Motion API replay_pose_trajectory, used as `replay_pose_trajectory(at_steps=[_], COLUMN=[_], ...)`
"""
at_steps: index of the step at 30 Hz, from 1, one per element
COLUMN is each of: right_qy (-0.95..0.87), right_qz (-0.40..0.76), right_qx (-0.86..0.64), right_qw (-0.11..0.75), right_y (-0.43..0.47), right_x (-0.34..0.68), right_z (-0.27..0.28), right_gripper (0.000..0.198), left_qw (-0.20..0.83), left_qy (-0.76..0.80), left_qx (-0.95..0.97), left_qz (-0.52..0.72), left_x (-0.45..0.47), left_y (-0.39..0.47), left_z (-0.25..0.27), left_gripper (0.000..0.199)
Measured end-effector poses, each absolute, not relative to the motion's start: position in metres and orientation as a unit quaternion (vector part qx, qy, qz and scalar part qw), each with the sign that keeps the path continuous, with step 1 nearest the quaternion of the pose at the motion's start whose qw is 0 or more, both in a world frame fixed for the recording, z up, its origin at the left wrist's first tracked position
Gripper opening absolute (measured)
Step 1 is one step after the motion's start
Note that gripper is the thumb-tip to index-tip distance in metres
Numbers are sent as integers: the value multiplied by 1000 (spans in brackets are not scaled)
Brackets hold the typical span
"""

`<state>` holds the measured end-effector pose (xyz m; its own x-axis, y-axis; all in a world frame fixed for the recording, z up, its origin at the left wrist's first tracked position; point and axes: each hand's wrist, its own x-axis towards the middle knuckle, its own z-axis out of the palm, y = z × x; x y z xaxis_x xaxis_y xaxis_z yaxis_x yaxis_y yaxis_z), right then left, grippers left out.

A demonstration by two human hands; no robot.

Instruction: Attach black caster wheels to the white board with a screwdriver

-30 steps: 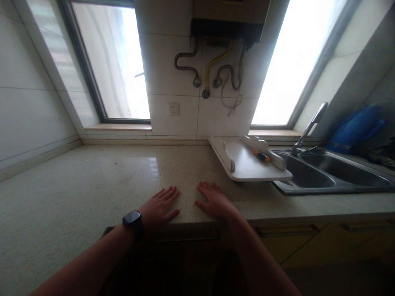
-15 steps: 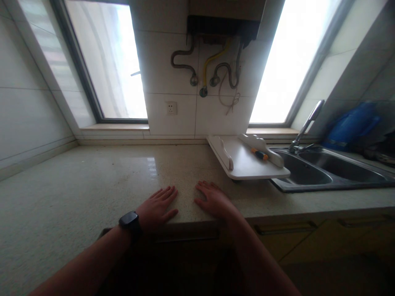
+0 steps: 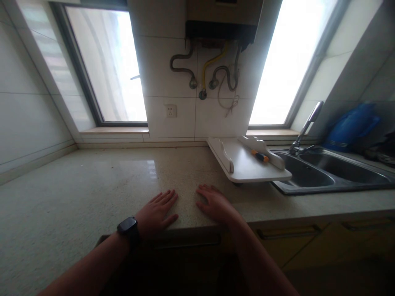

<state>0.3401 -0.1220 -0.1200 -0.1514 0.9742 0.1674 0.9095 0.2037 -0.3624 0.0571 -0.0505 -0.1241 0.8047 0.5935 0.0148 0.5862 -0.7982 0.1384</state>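
My left hand [image 3: 156, 211] lies flat on the speckled stone countertop [image 3: 101, 185] near its front edge, fingers stretched out and thumb apart. A dark watch [image 3: 128, 227] is on that wrist. Opposite it, my right hand [image 3: 215, 202] rests palm down on the same surface, fingers extended and holding nothing. Beyond the right hand stands a white tray-like board [image 3: 243, 166] with two wavy raised sides. On the board lies a screwdriver [image 3: 260, 156] with an orange and black handle; its shaft cannot be made out.
Right of the board is a double steel sink [image 3: 314, 174] with a chrome faucet [image 3: 305, 127]; the board's right side overlaps the sink rim. A blurred blue object [image 3: 352, 127] stands behind. A wall socket [image 3: 170, 110] and hoses [image 3: 182, 69] under a heater [image 3: 220, 20] are on the wall.
The whole view has shifted slightly, so everything sits a little lower in the picture. Both hands stay flat on the countertop; the board and screwdriver have not moved.
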Motion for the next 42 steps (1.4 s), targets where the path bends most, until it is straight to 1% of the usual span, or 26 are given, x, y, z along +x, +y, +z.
replay_pose_trajectory(at_steps=[10, 22, 29, 42], right_qy=[-745, -736, -727, -721], right_qz=[94, 110, 127, 130], right_qx=[-630, -631, -639, -639], right_qw=[197, 219, 218, 234], right_y=[-124, -127, -129, -130], right_x=[341, 341, 341, 342], right_z=[-119, -116, -114, -114], right_gripper=[54, 48, 49, 49], left_qw=[70, 82, 84, 99], left_qy=[306, 314, 317, 314], left_qx=[949, 945, 944, 943], left_qz=[45, 42, 26, 44], left_x=[54, 56, 57, 57], left_y=[-47, -48, -50, -52], left_z=[-132, -127, -123, -119], left_gripper=[81, 80, 79, 78])
